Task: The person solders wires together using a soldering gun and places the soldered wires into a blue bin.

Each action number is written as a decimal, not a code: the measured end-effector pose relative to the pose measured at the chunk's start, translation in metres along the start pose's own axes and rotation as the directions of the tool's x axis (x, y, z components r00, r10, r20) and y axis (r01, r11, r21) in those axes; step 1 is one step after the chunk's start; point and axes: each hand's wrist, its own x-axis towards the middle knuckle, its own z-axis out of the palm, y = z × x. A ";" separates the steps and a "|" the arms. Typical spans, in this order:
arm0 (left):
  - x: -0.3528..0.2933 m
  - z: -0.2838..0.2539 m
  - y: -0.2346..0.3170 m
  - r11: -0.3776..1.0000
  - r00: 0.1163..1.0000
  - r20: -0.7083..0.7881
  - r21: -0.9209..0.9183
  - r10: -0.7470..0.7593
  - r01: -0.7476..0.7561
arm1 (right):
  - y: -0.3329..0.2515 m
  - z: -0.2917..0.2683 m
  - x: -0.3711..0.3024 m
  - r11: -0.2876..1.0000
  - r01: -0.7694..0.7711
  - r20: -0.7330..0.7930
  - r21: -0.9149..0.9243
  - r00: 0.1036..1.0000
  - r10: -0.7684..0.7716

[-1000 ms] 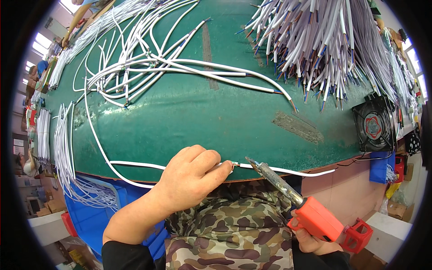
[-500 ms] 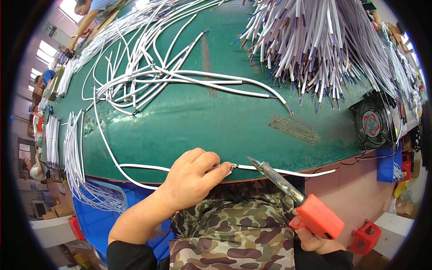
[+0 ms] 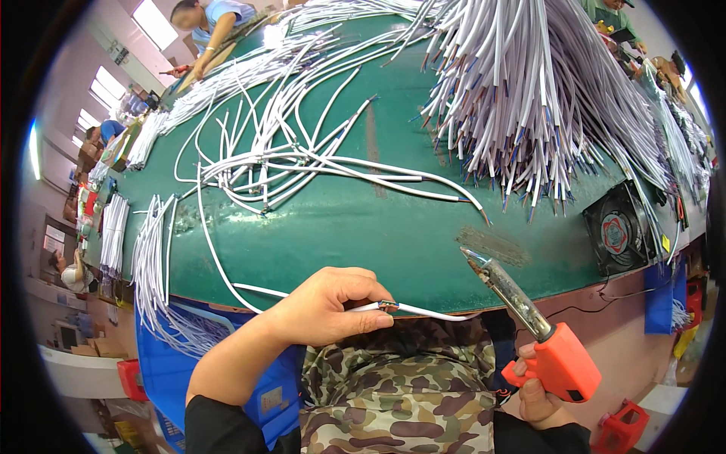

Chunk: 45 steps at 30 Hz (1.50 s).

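At the table's front edge my left hand (image 3: 333, 306) is closed, thumb and fingers pinching a white cable (image 3: 435, 312). A small joint (image 3: 388, 306) with bare coppery and dark parts shows just past my fingertips, and part of the cable lies hidden behind the hand. My right hand (image 3: 537, 401) grips the red handle of a soldering gun (image 3: 558, 362) at the lower right. Its worn metal barrel slants up to the left, with the tip above the table and apart from the joint.
Loose white cables (image 3: 287, 170) lie tangled on the green table (image 3: 340, 250). A thick bundle of cables (image 3: 514, 113) hangs at the back right, beside a black fan (image 3: 616, 231). Blue bins (image 3: 170, 363) holding cables stand below left. A person (image 3: 215, 26) works across the table.
The soldering gun has moved right, its tip now farther from the joint. My left fingers have spread slightly, exposing more of the cable beside the joint. The whole view has shifted.
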 end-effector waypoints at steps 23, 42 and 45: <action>-0.018 0.010 -0.006 0.769 0.939 -0.339 -0.614 -0.052 -0.179 | -0.024 0.017 0.004 0.986 -0.028 -0.095 0.162 0.994 0.044; 0.000 0.080 -0.026 0.525 0.933 -0.056 -0.838 -0.356 0.150 | -0.028 0.068 0.089 0.833 0.134 -0.146 0.537 0.987 -0.065; -0.003 0.082 -0.026 0.748 0.956 -0.144 -0.656 -0.256 0.101 | -0.011 0.078 0.115 0.785 0.208 -0.081 0.583 0.977 -0.198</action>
